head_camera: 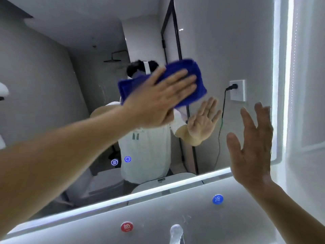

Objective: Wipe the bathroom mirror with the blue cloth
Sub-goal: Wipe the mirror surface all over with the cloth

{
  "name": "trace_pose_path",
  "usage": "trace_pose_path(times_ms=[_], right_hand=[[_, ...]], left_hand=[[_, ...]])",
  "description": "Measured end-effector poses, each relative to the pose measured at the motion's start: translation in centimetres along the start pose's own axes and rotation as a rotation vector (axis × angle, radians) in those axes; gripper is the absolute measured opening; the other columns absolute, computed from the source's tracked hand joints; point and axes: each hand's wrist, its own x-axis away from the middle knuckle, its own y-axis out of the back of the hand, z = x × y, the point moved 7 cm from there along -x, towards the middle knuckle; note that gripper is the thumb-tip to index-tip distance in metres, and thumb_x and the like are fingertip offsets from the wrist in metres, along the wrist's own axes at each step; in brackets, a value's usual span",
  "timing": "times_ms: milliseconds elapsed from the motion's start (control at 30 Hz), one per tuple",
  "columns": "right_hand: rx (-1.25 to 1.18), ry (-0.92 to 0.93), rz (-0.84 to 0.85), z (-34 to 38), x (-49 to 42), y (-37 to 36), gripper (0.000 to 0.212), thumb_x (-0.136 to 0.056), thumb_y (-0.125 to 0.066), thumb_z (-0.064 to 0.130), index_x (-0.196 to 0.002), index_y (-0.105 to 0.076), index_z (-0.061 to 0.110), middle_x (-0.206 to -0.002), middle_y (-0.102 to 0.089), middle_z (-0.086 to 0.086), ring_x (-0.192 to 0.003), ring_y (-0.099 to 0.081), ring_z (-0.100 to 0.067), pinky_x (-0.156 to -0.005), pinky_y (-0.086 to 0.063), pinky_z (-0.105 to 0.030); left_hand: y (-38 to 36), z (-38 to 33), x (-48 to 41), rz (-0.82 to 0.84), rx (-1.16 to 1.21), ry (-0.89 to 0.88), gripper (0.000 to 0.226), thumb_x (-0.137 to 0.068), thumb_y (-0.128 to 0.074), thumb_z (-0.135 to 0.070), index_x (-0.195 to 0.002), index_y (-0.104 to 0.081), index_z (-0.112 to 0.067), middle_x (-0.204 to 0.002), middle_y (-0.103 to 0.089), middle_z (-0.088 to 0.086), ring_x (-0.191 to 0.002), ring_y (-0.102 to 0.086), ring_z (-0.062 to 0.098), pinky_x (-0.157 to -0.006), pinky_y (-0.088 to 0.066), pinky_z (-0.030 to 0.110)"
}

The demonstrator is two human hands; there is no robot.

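Note:
The bathroom mirror fills most of the view, with lit strips along its bottom and right edges. My left hand lies flat on the folded blue cloth and presses it against the glass near the middle, a little above centre. The cloth looks blurred by motion. My right hand is raised near the mirror's lower right corner, fingers spread, holding nothing. Whether it touches the glass I cannot tell. The mirror reflects a person in a white shirt and both hands.
Below the mirror on the grey wall are a red round label and a blue round label, with a chrome tap between them at the bottom edge. Two lit touch icons glow in the glass. A wall socket with a plugged cable appears reflected.

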Motion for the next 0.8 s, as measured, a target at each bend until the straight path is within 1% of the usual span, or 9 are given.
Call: trace_pose_path(times_ms=[67, 167, 267, 333, 467, 533, 633, 733, 800], right_hand=[[0.002, 0.008, -0.015, 0.7, 0.0, -0.3, 0.056, -0.1, -0.032, 0.044, -0.147, -0.036, 0.014, -0.161, -0.021, -0.008, -0.15, -0.011, -0.024, -0.12, -0.012, -0.049], [0.009, -0.006, -0.023, 1.8, -0.3, -0.5, 0.055, -0.1, -0.033, 0.042, -0.146, -0.038, 0.012, -0.16, -0.022, -0.008, -0.15, -0.012, -0.024, -0.121, -0.01, -0.043], [0.016, -0.027, -0.021, 2.5, 0.2, 0.0, 0.054, -0.098, -0.035, 0.039, -0.147, -0.037, 0.013, -0.161, -0.02, -0.007, -0.15, -0.011, -0.024, -0.121, -0.01, -0.044], [0.048, -0.022, -0.001, 2.8, 0.6, 0.8, 0.055, -0.097, -0.035, 0.037, -0.147, -0.036, 0.012, -0.161, -0.019, -0.007, -0.151, -0.009, -0.023, -0.121, -0.011, -0.046], [0.091, -0.009, 0.018, 2.3, 0.8, 3.5, 0.058, -0.097, -0.035, 0.037, -0.148, -0.035, 0.009, -0.162, -0.017, -0.009, -0.151, -0.006, -0.022, -0.119, -0.015, -0.053], [0.106, 0.012, 0.015, 1.9, 0.6, 4.8, 0.059, -0.097, -0.035, 0.037, -0.149, -0.034, 0.009, -0.162, -0.016, -0.009, -0.151, -0.005, -0.022, -0.118, -0.016, -0.056], [0.099, 0.031, 0.023, 1.0, 0.5, 5.7, 0.058, -0.097, -0.037, 0.036, -0.149, -0.033, 0.01, -0.162, -0.017, -0.01, -0.151, -0.006, -0.022, -0.116, -0.017, -0.06], [0.1, 0.017, 0.051, -0.6, 0.6, 5.6, 0.059, -0.097, -0.036, 0.036, -0.148, -0.035, 0.007, -0.161, -0.018, -0.012, -0.151, -0.008, -0.026, -0.116, -0.017, -0.059], [0.119, 0.003, 0.079, -2.1, 0.9, 5.3, 0.059, -0.097, -0.035, 0.037, -0.149, -0.034, 0.009, -0.162, -0.018, -0.01, -0.151, -0.008, -0.025, -0.117, -0.017, -0.058]], left_hand=[[0.8, 4.5, -0.2, -0.02, -0.046, 0.106, 0.072, -0.094, -0.032, -0.044, -0.157, -0.007, -0.019, -0.165, -0.01, 0.004, -0.152, -0.005, 0.022, -0.121, 0.002, 0.049], [2.3, 8.3, 0.2, -0.105, -0.01, 0.36, 0.074, -0.095, -0.034, -0.042, -0.157, -0.004, -0.016, -0.165, -0.01, 0.008, -0.152, -0.007, 0.026, -0.122, -0.004, 0.051], [2.5, 6.7, 1.0, -0.195, 0.043, 0.642, 0.076, -0.092, -0.04, -0.037, -0.156, -0.01, -0.01, -0.164, -0.012, 0.014, -0.151, -0.009, 0.033, -0.121, -0.009, 0.053], [1.9, 4.3, 1.3, -0.219, 0.102, 0.763, 0.075, -0.089, -0.04, -0.033, -0.156, -0.013, -0.009, -0.163, -0.014, 0.015, -0.15, -0.01, 0.034, -0.121, -0.01, 0.054], [-0.2, -2.4, 1.7, -0.266, 0.262, 0.771, 0.061, -0.099, -0.019, -0.034, -0.156, -0.013, -0.011, -0.163, -0.016, 0.012, -0.151, -0.01, 0.031, -0.12, -0.012, 0.055], [-1.4, -6.7, 2.2, -0.247, 0.309, 0.733, 0.065, -0.097, -0.028, -0.034, -0.156, -0.013, -0.01, -0.163, -0.015, 0.014, -0.151, -0.006, 0.032, -0.121, -0.007, 0.053], [-3.4, -12.0, 3.4, -0.187, 0.266, 0.659, 0.076, -0.094, -0.041, -0.03, -0.157, -0.004, -0.01, -0.164, -0.004, 0.013, -0.151, 0.007, 0.032, -0.121, -0.003, 0.053], [-4.3, -15.8, 4.2, -0.168, 0.246, 0.626, 0.078, -0.094, -0.048, -0.03, -0.157, -0.007, -0.009, -0.164, -0.001, 0.013, -0.151, 0.005, 0.032, -0.121, -0.001, 0.053], [-4.8, -18.5, 4.5, -0.127, 0.206, 0.563, 0.077, -0.092, -0.048, -0.029, -0.156, -0.011, -0.008, -0.164, -0.001, 0.013, -0.151, 0.001, 0.033, -0.121, -0.001, 0.054]])
